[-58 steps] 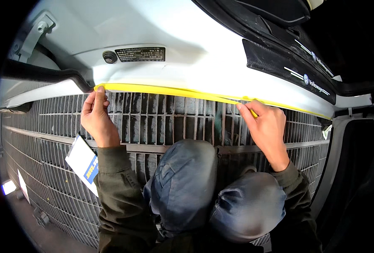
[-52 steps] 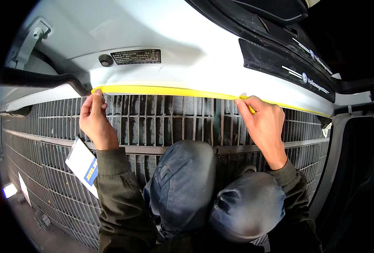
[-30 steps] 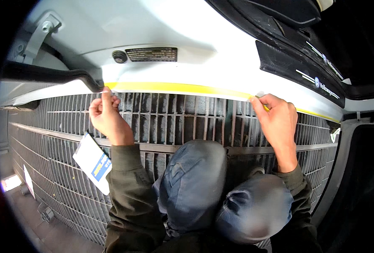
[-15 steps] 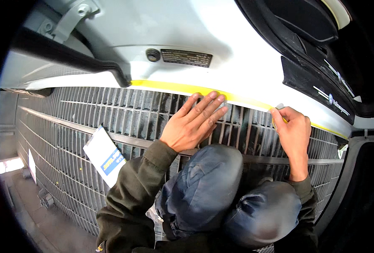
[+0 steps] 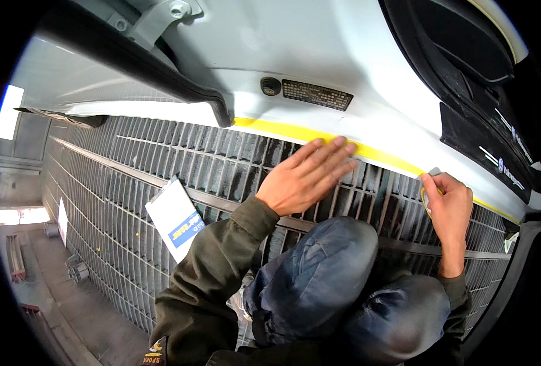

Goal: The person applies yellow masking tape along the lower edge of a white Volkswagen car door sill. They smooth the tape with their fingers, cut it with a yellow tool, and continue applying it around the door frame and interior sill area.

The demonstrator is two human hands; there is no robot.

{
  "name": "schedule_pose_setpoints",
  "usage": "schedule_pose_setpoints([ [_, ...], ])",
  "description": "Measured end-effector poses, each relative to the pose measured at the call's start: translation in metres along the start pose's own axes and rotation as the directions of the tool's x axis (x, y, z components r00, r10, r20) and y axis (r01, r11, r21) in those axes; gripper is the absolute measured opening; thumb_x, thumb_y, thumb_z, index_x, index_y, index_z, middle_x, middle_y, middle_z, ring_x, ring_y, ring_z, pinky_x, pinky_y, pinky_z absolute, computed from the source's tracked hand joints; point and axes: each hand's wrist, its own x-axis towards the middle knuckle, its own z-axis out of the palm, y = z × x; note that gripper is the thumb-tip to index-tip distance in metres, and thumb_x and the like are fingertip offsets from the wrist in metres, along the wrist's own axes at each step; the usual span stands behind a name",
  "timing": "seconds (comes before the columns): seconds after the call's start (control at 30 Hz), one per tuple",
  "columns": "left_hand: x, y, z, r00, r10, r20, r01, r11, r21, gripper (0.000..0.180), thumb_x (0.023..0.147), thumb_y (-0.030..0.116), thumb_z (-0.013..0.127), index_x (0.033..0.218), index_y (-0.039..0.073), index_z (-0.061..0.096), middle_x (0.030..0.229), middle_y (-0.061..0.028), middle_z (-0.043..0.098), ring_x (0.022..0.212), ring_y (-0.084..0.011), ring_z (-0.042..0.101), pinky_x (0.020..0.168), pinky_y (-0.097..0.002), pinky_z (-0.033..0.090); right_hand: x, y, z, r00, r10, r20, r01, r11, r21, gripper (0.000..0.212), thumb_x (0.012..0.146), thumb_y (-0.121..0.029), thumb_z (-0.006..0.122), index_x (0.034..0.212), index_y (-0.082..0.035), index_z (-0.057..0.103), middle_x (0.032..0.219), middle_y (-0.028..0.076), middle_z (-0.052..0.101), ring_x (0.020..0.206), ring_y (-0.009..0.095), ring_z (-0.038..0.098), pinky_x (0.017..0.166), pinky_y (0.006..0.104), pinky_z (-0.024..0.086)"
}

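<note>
A strip of yellow masking tape (image 5: 270, 126) runs along the lower edge of a white car door sill (image 5: 398, 131). My left hand (image 5: 304, 181) is open, its fingers stretched out and their tips resting on the tape. Farther right, my right hand (image 5: 452, 210) is closed in a pinch on the tape at the sill's edge. A short loose piece of yellow hangs beside its fingers. Just above the right fingertips a small grey piece (image 5: 435, 171) shows; I cannot tell what it is.
Metal floor grating (image 5: 124, 262) lies below, with a white and blue sheet (image 5: 171, 215) on it at the left. My bent knees (image 5: 319, 274) are close beneath my hands. A black seal (image 5: 142, 76), a dark label plate (image 5: 317, 94) and a black sill trim (image 5: 480, 152) are around the sill.
The whole view has shifted, so the sill, hands and sheet appear farther right and mostly lower. Both hands keep nearly the same places along the tape.
</note>
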Motion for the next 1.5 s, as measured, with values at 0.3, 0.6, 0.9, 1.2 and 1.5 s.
schedule_pose_setpoints([
  [0.3, -0.075, -0.030, -0.004, 0.979, -0.164, -0.123, 0.182, 0.972, 0.149, 0.077, 0.082, 0.019, 0.069, 0.150, 0.014, 0.034, 0.155, -0.0129, 0.036, 0.146, -0.0297, 0.031, 0.120, -0.0494, 0.021, 0.000, -0.004, 0.000, 1.000, -0.009, 0.017, 0.008, 0.998, 0.064, 0.032, 0.086, -0.030, 0.071, 0.079, 0.001, 0.070, 0.063, 0.016, 0.065, 0.057, 0.030, 0.065, 0.056, 0.0351, 0.047],
  [0.6, -0.050, -0.019, -0.019, 0.918, -0.348, -0.193, 0.363, 0.931, 0.047, 0.070, 0.084, 0.014, 0.064, 0.148, 0.010, 0.038, 0.150, -0.0139, 0.043, 0.143, -0.0295, 0.036, 0.119, -0.0518, 0.022, 0.000, 0.005, 0.002, 0.999, -0.050, -0.005, 0.050, 0.999, 0.010, 0.032, 0.086, -0.034, 0.071, 0.079, -0.004, 0.073, 0.067, 0.015, 0.068, 0.063, 0.031, 0.069, 0.059, 0.0374, 0.051],
  [0.9, 0.026, 0.046, -0.011, 0.983, 0.180, -0.029, -0.181, 0.982, -0.051, 0.059, 0.091, 0.020, 0.061, 0.147, 0.013, 0.044, 0.152, -0.0078, 0.043, 0.142, -0.0230, 0.039, 0.119, -0.0429, 0.027, 0.002, 0.007, -0.001, 0.989, -0.142, -0.046, 0.141, 0.990, -0.014, 0.027, 0.087, -0.033, 0.069, 0.078, -0.008, 0.073, 0.067, 0.013, 0.068, 0.059, 0.031, 0.067, 0.057, 0.0378, 0.052],
  [1.2, 0.073, 0.045, 0.001, 0.881, 0.425, 0.206, -0.442, 0.896, 0.045, 0.065, 0.095, 0.034, 0.055, 0.151, 0.010, 0.034, 0.158, -0.0088, 0.031, 0.148, -0.0217, 0.026, 0.122, -0.0390, 0.023, -0.005, 0.011, -0.005, 0.979, -0.192, -0.071, 0.194, 0.981, 0.021, 0.024, 0.088, -0.029, 0.068, 0.080, -0.006, 0.072, 0.064, 0.015, 0.066, 0.057, 0.033, 0.066, 0.054, 0.0404, 0.052],
  [1.5, 0.075, 0.049, 0.002, 0.886, 0.407, 0.224, -0.439, 0.891, 0.118, 0.063, 0.095, 0.032, 0.055, 0.151, 0.011, 0.035, 0.157, -0.0084, 0.033, 0.146, -0.0225, 0.030, 0.121, -0.0386, 0.023, -0.052, 0.044, -0.016, 0.926, -0.374, -0.048, 0.372, 0.888, 0.270, 0.052, 0.091, -0.022, 0.066, 0.134, 0.004, 0.050, 0.067, 0.015, 0.066, 0.052, 0.033, 0.063, 0.054, 0.0404, 0.052],
])
